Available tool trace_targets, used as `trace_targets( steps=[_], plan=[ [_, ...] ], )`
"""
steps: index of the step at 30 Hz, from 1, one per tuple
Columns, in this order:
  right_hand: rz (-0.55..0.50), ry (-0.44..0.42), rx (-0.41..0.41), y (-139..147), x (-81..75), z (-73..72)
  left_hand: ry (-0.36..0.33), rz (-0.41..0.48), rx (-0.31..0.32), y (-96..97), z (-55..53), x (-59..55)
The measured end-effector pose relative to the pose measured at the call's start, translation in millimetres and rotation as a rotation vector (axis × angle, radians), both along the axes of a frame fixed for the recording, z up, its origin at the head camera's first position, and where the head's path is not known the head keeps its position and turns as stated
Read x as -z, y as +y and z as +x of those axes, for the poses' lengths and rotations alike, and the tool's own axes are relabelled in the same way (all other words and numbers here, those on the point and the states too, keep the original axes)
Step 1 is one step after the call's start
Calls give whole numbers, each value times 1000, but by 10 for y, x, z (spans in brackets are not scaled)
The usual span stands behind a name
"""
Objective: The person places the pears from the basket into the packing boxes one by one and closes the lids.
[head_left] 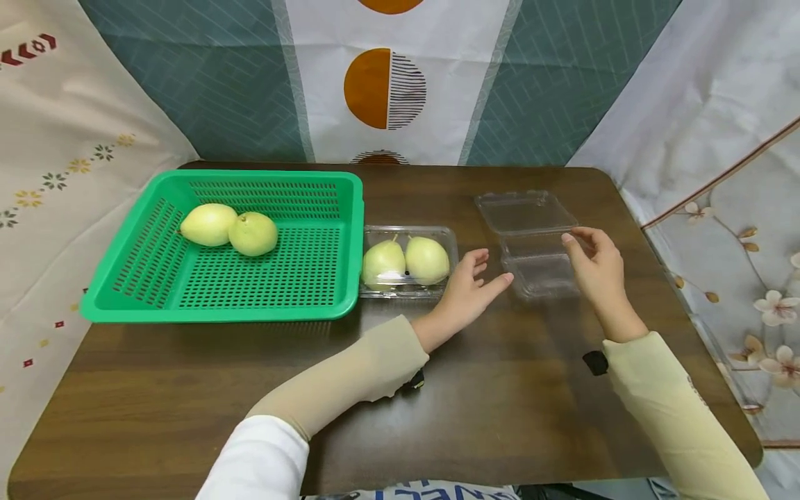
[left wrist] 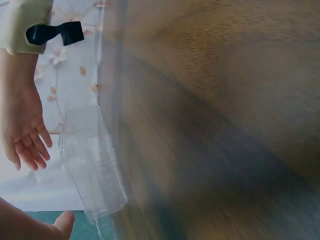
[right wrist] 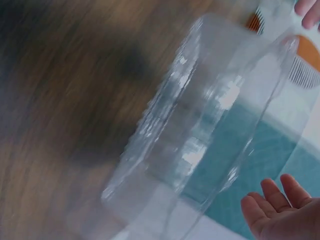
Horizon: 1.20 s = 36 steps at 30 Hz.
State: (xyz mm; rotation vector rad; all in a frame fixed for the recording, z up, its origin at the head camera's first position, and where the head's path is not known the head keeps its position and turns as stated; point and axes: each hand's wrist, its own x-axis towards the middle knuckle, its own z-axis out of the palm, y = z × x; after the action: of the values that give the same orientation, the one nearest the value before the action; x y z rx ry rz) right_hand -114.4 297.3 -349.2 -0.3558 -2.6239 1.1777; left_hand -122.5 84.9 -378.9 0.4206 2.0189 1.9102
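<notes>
An unfolded clear plastic clamshell box (head_left: 540,274) lies on the right of the table, its lid tipped back toward the wall. My right hand (head_left: 601,274) is at the box's right edge, fingers loosely bent and nothing between them. In the right wrist view, those fingers (right wrist: 272,200) are spread beside the clear box (right wrist: 185,145). My left hand (head_left: 465,295) hovers left of the box with thumb and fingers apart, holding nothing. Just left of that hand stands a closed clear box (head_left: 409,292) with two pale green pears (head_left: 428,260) inside.
A green plastic basket (head_left: 219,316) at the back left holds two more pears (head_left: 253,234). It stands right against the closed box. The brown wooden table (head_left: 500,410) ends at patterned cloth hangings (head_left: 244,83) behind and at both sides.
</notes>
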Motion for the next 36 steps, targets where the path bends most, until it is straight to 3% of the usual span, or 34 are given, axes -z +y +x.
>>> trace_targets(
  steps=[6, 11, 21, 30, 36],
  plan=[
    [9, -33, 142, 209, 52, -20, -88, -27, 50, 155, 12, 48],
    [8, -121, 215, 349, 63, -48, -159, -6, 69, 194, 6, 75],
    [42, -338, 186, 604, 72, -80, -286, 138, 126, 267, -24, 83],
    [9, -365, 189, 644, 99, -83, -343, 206, 87, 333, -36, 121],
    [-7, -356, 195, 619, 111, -101, -355, 204, 77, 331, -46, 111]
  ],
)
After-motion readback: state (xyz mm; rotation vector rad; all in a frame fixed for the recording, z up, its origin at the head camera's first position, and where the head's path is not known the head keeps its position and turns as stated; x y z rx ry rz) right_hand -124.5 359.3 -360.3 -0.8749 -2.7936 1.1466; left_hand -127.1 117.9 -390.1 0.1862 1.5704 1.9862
